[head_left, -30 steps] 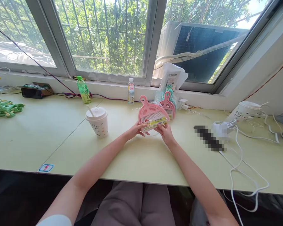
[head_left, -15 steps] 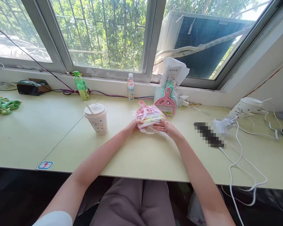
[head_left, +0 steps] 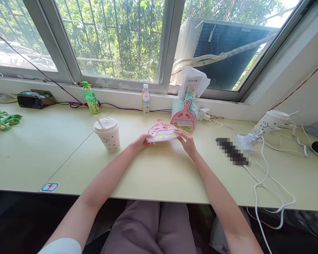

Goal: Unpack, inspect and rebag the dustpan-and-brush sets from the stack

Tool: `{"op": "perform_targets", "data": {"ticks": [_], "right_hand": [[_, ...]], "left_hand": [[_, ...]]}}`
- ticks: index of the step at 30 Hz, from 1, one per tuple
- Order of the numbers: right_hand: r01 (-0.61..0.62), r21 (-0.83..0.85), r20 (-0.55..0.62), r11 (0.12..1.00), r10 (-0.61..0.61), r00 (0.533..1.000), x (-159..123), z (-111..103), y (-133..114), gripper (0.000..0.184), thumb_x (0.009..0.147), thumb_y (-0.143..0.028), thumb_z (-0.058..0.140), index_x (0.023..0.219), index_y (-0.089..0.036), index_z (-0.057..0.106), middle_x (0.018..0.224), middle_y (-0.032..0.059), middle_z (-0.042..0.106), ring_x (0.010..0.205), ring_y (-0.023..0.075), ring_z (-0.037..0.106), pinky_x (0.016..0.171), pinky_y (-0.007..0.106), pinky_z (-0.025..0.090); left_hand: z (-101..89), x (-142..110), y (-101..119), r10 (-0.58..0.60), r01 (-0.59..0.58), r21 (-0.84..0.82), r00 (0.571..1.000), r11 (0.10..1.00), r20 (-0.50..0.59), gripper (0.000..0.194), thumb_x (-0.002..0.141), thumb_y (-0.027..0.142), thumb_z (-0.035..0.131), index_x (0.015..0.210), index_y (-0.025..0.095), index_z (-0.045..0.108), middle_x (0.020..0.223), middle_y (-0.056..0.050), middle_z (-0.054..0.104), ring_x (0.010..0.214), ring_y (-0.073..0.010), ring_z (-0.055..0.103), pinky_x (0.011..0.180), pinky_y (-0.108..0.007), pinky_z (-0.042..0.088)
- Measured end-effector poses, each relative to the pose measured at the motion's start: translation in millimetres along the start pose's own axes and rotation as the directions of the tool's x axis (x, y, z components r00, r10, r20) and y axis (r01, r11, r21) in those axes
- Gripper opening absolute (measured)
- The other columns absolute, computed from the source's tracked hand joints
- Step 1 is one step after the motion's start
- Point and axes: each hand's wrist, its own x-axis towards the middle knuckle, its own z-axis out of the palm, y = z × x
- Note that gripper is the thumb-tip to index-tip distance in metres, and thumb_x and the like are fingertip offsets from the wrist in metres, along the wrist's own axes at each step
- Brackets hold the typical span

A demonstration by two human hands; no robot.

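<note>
**One wrapped set in hand, its film on**

Farthest left of my fingers, well apart from them, lie some green pieces (head_left: 5, 120) and a dark box (head_left: 30, 101). Nearer, beyond my left fingers and off to their left, stands a green bottle (head_left: 90, 99); a cup (head_left: 107, 132) with a straw is beside my left wrist.

My left hand (head_left: 142, 141) is closed on the near left edge of the set (head_left: 161, 134), a pink dustpan and brush in shiny clear film. The set is between my two hands, its handle pointing away from me; I cannot tell whether its underside touches the table (head_left: 148, 176). Behind it, beyond my fingertips, stands a small bottle (head_left: 145, 100).

My right hand (head_left: 184, 139) has its fingers slightly spread and bent over the set's right end; whether they grip it or only rest there, I cannot tell. Just beyond them is the stack (head_left: 184, 114) of like sets, a white packet (head_left: 192, 83) above it. Well right of my right fingers are a blurred-out dark thing (head_left: 231, 151), white cable (head_left: 266, 160) and a tilted cup (head_left: 269, 122).

By my judgement, picking out one set is done: it is in hand, apart from the stack. Its film is on, with no opening I can make out, so anything beyond holding it looks undone.
</note>
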Motion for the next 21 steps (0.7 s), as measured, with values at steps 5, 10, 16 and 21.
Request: {"op": "perform_targets", "data": {"ticks": [5,10,16,21], "right_hand": [[-0.171,0.045,-0.061,0.984,0.173,0.983,-2,2,7,0.007,0.071,-0.038,0.074,0.075,-0.033,0.075,0.089,-0.0006,0.074,0.106,0.0255,0.057,0.107,0.048,0.034],[-0.213,0.052,-0.095,0.976,0.217,0.972,-6,12,11,0.01,0.07,-0.037,0.074,0.078,-0.03,0.075,0.09,0.0017,0.073,0.107,0.0252,0.054,0.108,0.049,0.033],[-0.219,0.25,-0.176,0.943,0.267,0.947,-5,16,15,0.065,0.062,-0.034,0.079,0.124,-0.031,0.059,0.136,0.0046,0.053,0.121,0.0216,0.052,0.1,0.041,0.045],[-0.349,0.483,-0.006,0.803,0.402,0.916,-2,7,22,0.066,0.059,-0.037,0.079,0.12,-0.021,0.06,0.111,0.0054,0.069,0.095,0.0205,0.065,0.08,0.036,0.056]], "left_hand": [[3.9,-6,7,-0.1,0.091,0.07,0.986,0.993,0.135,0.055,0.084,0.05,0.054,0.122,0.012,0.058,0.105,-0.017,0.07,0.086,-0.0256,0.07,0.071,-0.033,0.058],[1.8,-2,0,-0.052,0.05,0.032,0.997,0.998,0.063,0.051,0.077,0.028,0.067,0.125,0.014,0.055,0.121,-0.014,0.065,0.1,-0.0231,0.067,0.078,-0.027,0.057],[8.1,-10,4,0.047,-0.062,0.151,0.994,0.987,0.102,0.078,0.066,0.024,0.078,0.137,0.027,0.043,0.134,-0.011,0.056,0.105,-0.0275,0.065,0.076,-0.035,0.059],[25.7,-19,11,0.162,-0.197,0.217,0.972,0.956,0.169,0.085,0.072,0.052,0.069,0.144,0.027,0.033,0.135,-0.014,0.055,0.114,-0.0299,0.06,0.085,-0.04,0.055]]}}
